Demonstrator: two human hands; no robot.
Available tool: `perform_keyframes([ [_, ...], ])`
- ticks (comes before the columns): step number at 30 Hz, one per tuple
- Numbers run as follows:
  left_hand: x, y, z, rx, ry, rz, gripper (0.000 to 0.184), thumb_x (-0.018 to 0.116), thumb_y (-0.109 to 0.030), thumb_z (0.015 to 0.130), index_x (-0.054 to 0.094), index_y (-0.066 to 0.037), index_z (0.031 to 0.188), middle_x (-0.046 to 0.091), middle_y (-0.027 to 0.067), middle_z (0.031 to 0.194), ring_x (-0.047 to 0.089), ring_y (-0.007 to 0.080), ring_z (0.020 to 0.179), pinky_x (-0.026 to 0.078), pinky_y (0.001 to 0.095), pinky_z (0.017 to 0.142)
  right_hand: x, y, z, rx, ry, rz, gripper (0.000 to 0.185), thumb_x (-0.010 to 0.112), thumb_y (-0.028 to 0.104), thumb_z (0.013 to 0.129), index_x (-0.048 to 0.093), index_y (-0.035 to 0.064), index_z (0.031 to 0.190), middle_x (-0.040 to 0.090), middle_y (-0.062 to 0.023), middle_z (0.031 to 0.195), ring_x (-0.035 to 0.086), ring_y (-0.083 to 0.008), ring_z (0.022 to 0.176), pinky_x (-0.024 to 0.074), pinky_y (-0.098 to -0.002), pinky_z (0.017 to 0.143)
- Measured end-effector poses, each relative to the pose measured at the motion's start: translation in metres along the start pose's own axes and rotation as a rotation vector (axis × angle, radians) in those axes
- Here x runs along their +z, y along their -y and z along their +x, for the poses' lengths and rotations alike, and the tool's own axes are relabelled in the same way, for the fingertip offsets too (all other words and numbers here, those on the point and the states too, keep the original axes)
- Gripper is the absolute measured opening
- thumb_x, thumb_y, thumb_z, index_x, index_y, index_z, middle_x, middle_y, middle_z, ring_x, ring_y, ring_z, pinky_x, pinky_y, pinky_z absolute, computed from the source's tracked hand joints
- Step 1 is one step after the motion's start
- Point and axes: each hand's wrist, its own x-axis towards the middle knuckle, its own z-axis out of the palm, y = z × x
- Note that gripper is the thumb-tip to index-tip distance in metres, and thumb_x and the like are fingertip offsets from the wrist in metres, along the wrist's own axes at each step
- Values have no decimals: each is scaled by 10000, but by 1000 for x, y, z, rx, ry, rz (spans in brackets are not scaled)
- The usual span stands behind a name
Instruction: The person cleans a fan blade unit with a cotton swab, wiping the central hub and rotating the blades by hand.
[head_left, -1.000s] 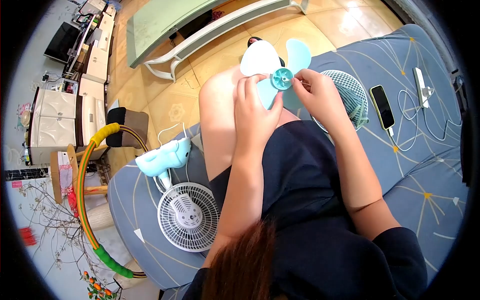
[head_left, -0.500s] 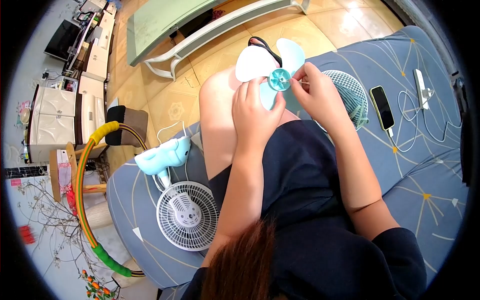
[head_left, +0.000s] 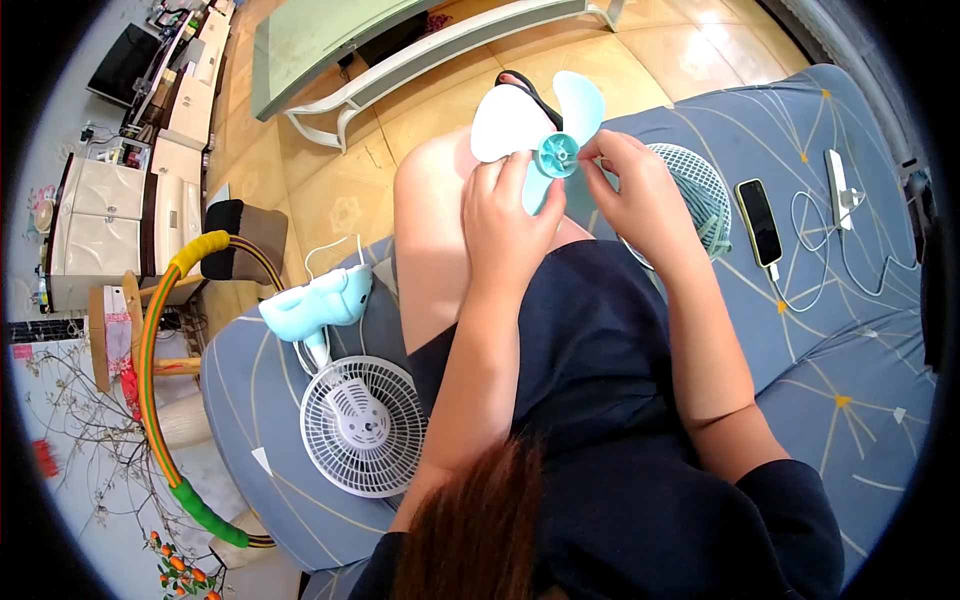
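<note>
Above my lap I have a pale blue fan blade with its hollow turquoise hub facing up. My left hand is closed round one of its lower blades, thumb and fingers on either side. Just right of the hub, my right hand pinches its thumb and index finger together; whatever lies between them is too small to make out. Left of my legs lies the fan's light blue base, joined to a white round grille with a motor housing in its middle.
On the grey-blue sofa, a white mesh round piece with teal strands lies right of my lap. A phone on a charging cable and a white power strip are farther right. A striped hoop stands at left, a glass-topped table ahead.
My right fingertips have shifted slightly at the hub's right side, and the fan blade has tilted a little. The whole view has moved slightly.
</note>
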Motion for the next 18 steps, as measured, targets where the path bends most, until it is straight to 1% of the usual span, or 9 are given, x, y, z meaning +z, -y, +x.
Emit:
perform_keyframes([
  [2, 0, -1, 0, -2, -1, -10, 418, 782, -130, 722, 638, -6, 1095, 627, 168, 987, 612, 356, 928, 486, 442, 821, 2, 2, 1, -20, -31, 5, 87, 629, 58, 839, 608, 9, 908, 644, -191, 853, 638, -391, 825, 514, -448, 722],
  [5, 1, 1, -1, 3, -4, -7, 420, 782, -113, 713, 640, -3, 1092, 628, 169, 980, 609, 358, 923, 483, 445, 822, 4, 4, -1, -6, -16, 8, 79, 631, 47, 834, 623, 12, 905, 636, -175, 837, 638, -377, 815, 516, -442, 715],
  [8, 0, 2, -1, -2, -16, -16, 418, 783, -106, 707, 642, 2, 1086, 629, 172, 974, 607, 360, 920, 480, 447, 821, 0, 7, 0, 22, 35, -21, 136, 636, 2, 844, 658, -19, 977, 650, -178, 890, 655, -329, 810, 519, -370, 742],
  [17, 0, 2, -1, -1, -6, -59, 409, 778, -97, 705, 646, 12, 1077, 630, 175, 990, 609, 364, 934, 479, 446, 829, -6, 9, 0, -28, 36, -51, 121, 640, 5, 834, 666, -17, 951, 643, -174, 872, 641, -340, 785, 510, -370, 710],
  [18, 1, 2, -1, -1, -2, -65, 410, 777, -97, 706, 646, 13, 1078, 630, 175, 993, 609, 364, 936, 480, 445, 830, -8, 9, 1, -32, 24, -42, 107, 636, 11, 829, 664, -12, 930, 636, -178, 856, 636, -355, 786, 510, -397, 711],
])
